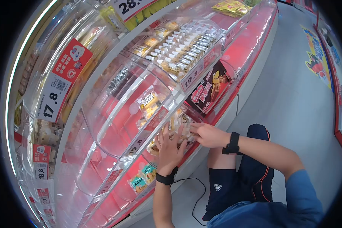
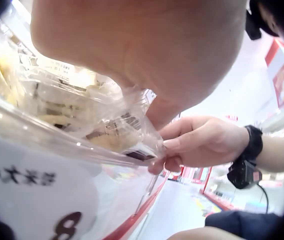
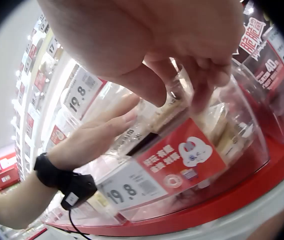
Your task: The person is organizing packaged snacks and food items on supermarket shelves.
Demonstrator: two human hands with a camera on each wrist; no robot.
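Observation:
Clear-wrapped snack packets fill a low transparent shelf bin. With fingers spread, my left hand rests over the packets from the near left side. My right hand pinches the clear wrapper of one packet between thumb and fingers at the bin's front rim, as the left wrist view shows. In the right wrist view, a packet with pale contents and a dark end strip lies between both hands. Part of it is hidden behind the right fingers.
A red and white price label is fixed on the bin's front. Beside the bin stands a dark snack box. An upper bin holds rows of packets. Teal packets lie lower left. Grey floor runs along the right.

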